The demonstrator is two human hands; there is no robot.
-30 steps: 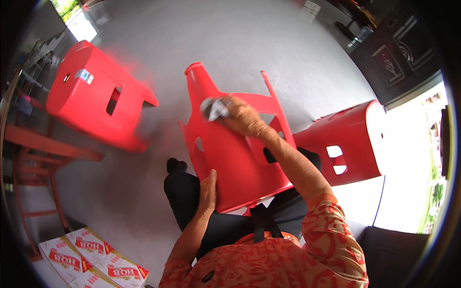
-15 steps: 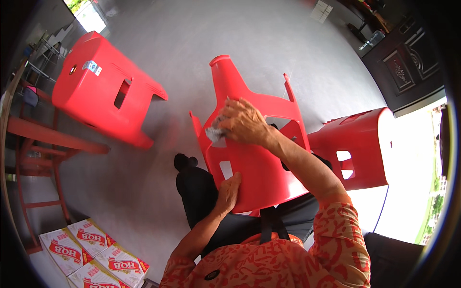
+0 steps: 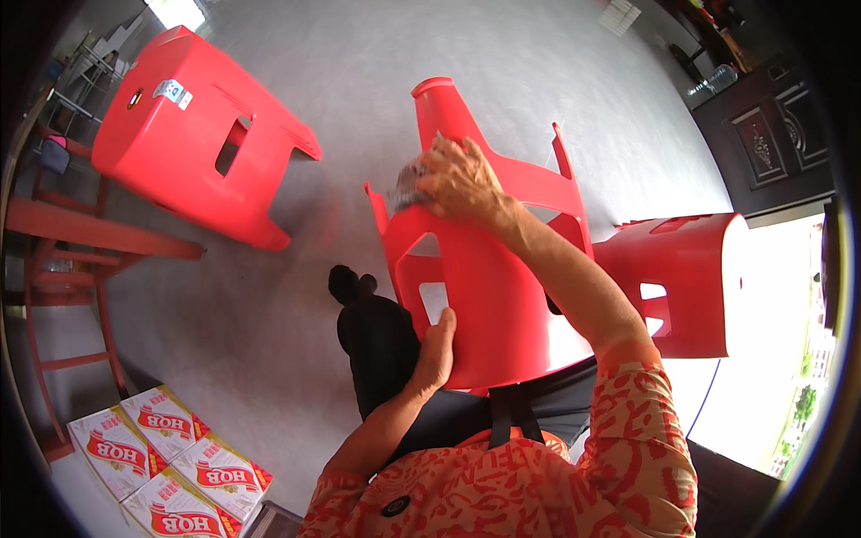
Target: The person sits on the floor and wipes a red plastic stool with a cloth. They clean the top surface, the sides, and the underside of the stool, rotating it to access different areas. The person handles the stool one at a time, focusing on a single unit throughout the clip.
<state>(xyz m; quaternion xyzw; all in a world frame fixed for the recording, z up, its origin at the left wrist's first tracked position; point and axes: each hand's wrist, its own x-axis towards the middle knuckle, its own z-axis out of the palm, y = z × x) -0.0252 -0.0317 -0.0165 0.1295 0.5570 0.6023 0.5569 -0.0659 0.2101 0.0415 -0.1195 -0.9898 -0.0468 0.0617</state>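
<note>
A red plastic stool (image 3: 489, 296) lies tipped across my lap, its legs pointing away from me and its seat end against my body. My left hand (image 3: 437, 351) grips its left side near the seat end, the thumb on the outer face. Bunched under the fingers of my right hand (image 3: 462, 179) is a grey cloth (image 3: 409, 186), pressed on the stool near the base of the far leg. The palm hides part of the cloth.
Two more red plastic stools stand or lie nearby, one at the left (image 3: 202, 143) and one at the right (image 3: 673, 287). Red-brown wooden furniture (image 3: 99, 231) is at the far left. Printed cartons (image 3: 148, 421) lie at lower left. A dark carved panel (image 3: 771, 134) stands at upper right beside a bright opening.
My right hand and the cloth have moved slightly up along the stool, toward the far leg. The view has shifted a little. My left hand keeps its hold.
</note>
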